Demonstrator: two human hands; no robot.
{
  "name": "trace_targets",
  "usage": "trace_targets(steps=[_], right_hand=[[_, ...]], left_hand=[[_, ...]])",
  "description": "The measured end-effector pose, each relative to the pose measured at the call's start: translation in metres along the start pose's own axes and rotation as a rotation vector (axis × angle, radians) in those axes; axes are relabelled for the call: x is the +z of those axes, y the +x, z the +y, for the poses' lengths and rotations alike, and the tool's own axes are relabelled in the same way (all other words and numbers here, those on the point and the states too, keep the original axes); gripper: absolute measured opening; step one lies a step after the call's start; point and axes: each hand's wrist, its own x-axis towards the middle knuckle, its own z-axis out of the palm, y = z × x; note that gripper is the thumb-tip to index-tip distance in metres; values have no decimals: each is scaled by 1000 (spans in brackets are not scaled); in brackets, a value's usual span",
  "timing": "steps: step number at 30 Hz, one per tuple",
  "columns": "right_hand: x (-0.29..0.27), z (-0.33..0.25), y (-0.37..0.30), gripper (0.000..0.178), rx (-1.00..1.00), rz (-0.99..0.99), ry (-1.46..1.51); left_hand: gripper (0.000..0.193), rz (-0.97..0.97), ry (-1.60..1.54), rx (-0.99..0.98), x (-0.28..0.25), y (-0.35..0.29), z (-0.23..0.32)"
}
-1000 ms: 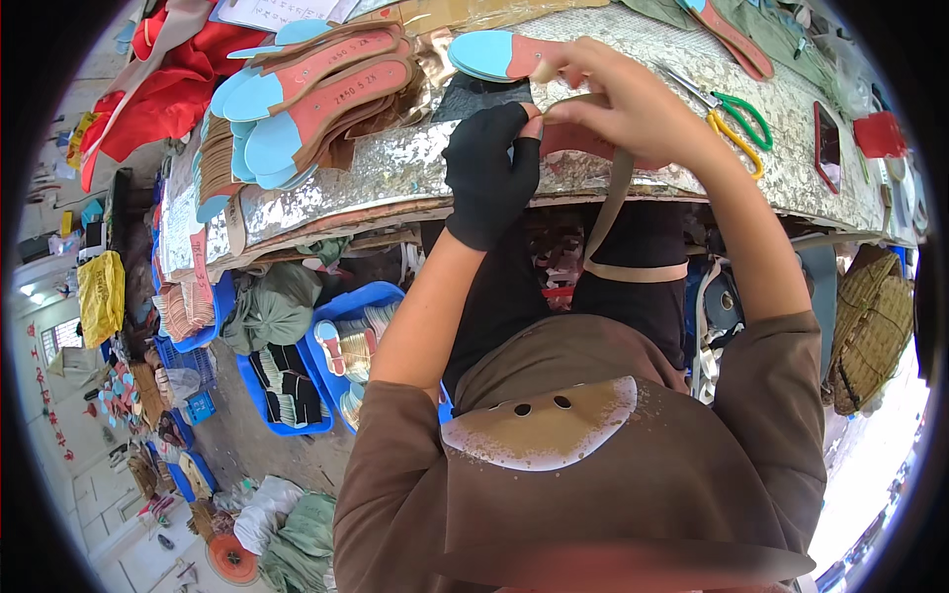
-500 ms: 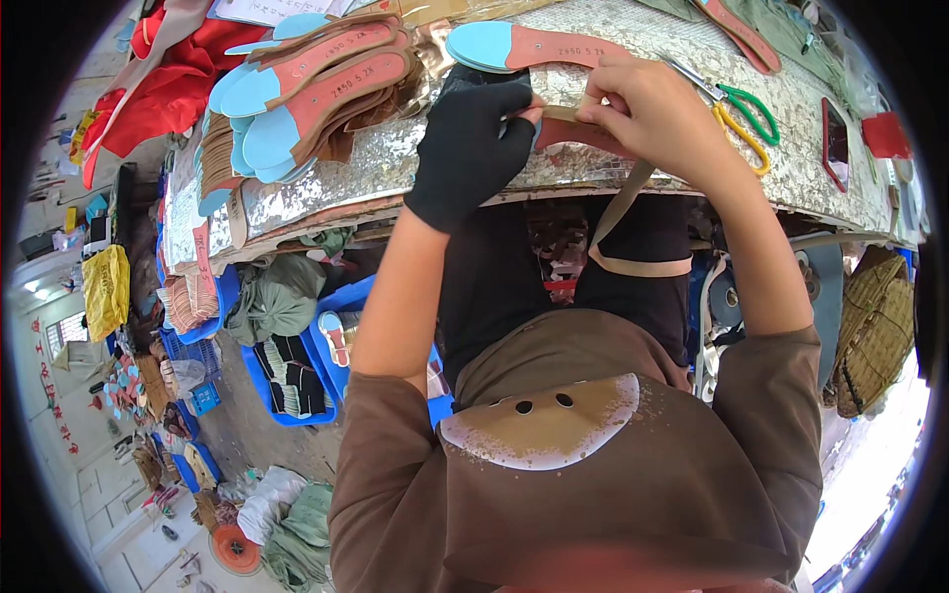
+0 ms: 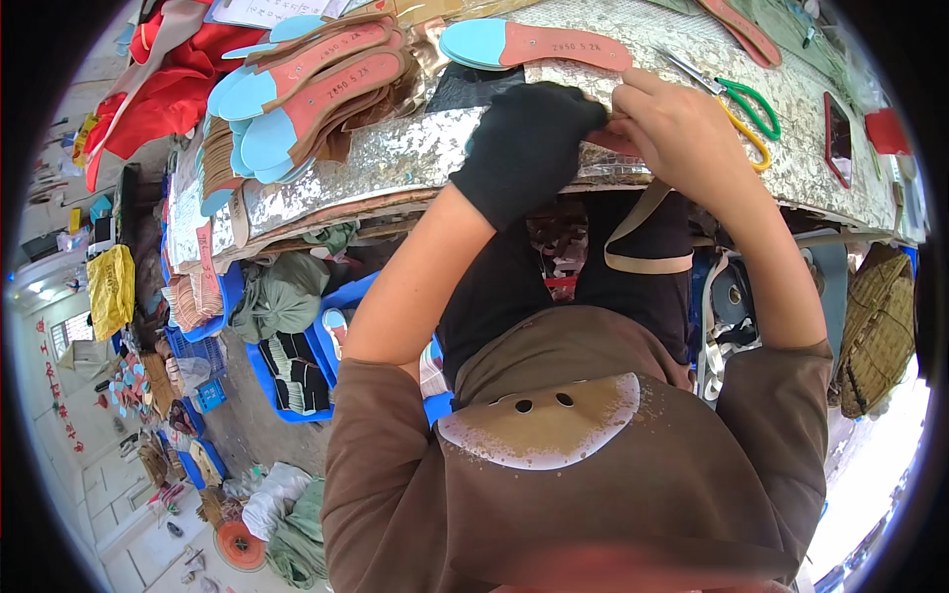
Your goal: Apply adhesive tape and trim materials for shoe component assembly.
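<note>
My left hand (image 3: 539, 143), in a black fingerless glove, is closed on a reddish insole (image 3: 613, 141) at the table's near edge. The glove hides most of that insole. My bare right hand (image 3: 682, 133) pinches at its right-hand part, where a beige strip of tape (image 3: 647, 263) runs out and hangs in a loop over my lap. Just beyond my hands lie insoles with blue front ends and red rear parts (image 3: 563, 45). To the right of my right hand rest scissors (image 3: 727, 87) with green and yellow handles.
A large pile of insoles (image 3: 336, 89) covers the table's left part, beside red cloth (image 3: 193, 79). A black patch (image 3: 476, 89) lies on the worn tabletop (image 3: 395, 163). At the right is a red-edged phone (image 3: 837, 140). Blue crates (image 3: 316, 405) stand below on the left.
My left hand has shifted right and nearer, its fingers now curled over the insole. My right hand has moved slightly right and down. The hanging tape loop has swung a little right.
</note>
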Motion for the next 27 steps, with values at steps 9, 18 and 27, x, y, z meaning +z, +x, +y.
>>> trace_targets(steps=[9,18,27], right_hand=[[-5,18,-18,13,-32,23,24],[12,25,-41,12,-9,92,127],[-8,23,-46,33,323,-14,672]], left_hand=[[17,64,2,-10,12,2,-5],[12,-86,-24,34,9,16,4],[19,-436,55,64,-11,13,25]])
